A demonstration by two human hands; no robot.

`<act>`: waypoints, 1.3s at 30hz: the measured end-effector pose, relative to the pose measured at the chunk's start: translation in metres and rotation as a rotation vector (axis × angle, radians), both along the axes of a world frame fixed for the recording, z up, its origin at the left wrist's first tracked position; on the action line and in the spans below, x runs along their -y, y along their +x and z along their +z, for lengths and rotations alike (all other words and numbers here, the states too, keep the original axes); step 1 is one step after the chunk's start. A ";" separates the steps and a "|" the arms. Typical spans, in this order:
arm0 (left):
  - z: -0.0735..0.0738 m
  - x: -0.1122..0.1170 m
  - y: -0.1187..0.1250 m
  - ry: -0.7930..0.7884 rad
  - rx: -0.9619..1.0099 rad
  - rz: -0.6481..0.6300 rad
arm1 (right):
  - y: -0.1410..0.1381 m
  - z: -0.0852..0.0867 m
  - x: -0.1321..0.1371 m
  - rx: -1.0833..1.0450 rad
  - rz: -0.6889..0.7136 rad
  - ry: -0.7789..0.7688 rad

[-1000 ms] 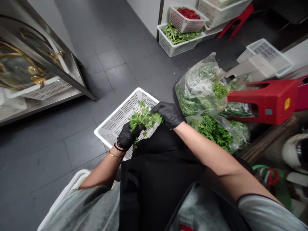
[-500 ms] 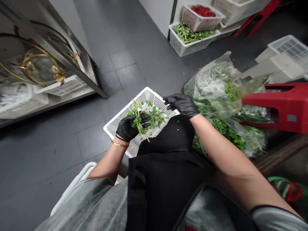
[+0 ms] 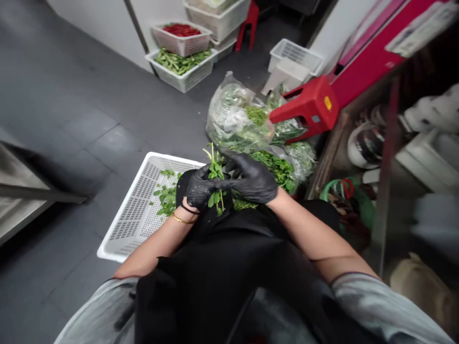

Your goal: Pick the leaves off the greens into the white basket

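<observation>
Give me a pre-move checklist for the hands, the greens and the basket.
1. Left hand closed on the green sprigs: ok.
2. Right hand gripping them too: cannot tell; it is at the bunch, finger contact unclear.
3. Black gloves on both hands: ok.
4. Sprigs over the white basket: not ok; they are held right of it, above the dark clothing.
5. Basket has room: ok; loose leaves cover only part of its mesh.
</observation>
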State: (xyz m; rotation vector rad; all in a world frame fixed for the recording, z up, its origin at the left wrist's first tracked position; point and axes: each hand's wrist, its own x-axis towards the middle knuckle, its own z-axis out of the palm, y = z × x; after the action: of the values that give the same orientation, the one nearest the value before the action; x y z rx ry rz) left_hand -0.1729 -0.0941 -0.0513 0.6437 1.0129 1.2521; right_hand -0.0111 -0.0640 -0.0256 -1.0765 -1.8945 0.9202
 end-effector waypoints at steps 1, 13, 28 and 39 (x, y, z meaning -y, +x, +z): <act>-0.003 0.003 0.009 0.009 0.028 -0.034 | -0.002 -0.002 0.002 0.030 -0.006 0.036; 0.000 0.045 0.012 -0.140 0.267 -0.217 | 0.023 -0.013 0.024 -0.540 -0.036 -0.443; -0.001 0.056 0.016 -0.008 0.071 -0.172 | 0.038 -0.011 0.040 0.127 0.144 -0.040; -0.001 0.051 0.008 0.054 -0.228 -0.066 | 0.022 -0.013 0.041 0.434 0.288 0.157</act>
State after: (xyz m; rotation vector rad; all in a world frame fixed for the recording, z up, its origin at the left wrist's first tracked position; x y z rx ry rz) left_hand -0.1645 -0.1452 -0.0524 0.8698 1.1379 1.1692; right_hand 0.0114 -0.1048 -0.0383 -0.9800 -2.4862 0.7114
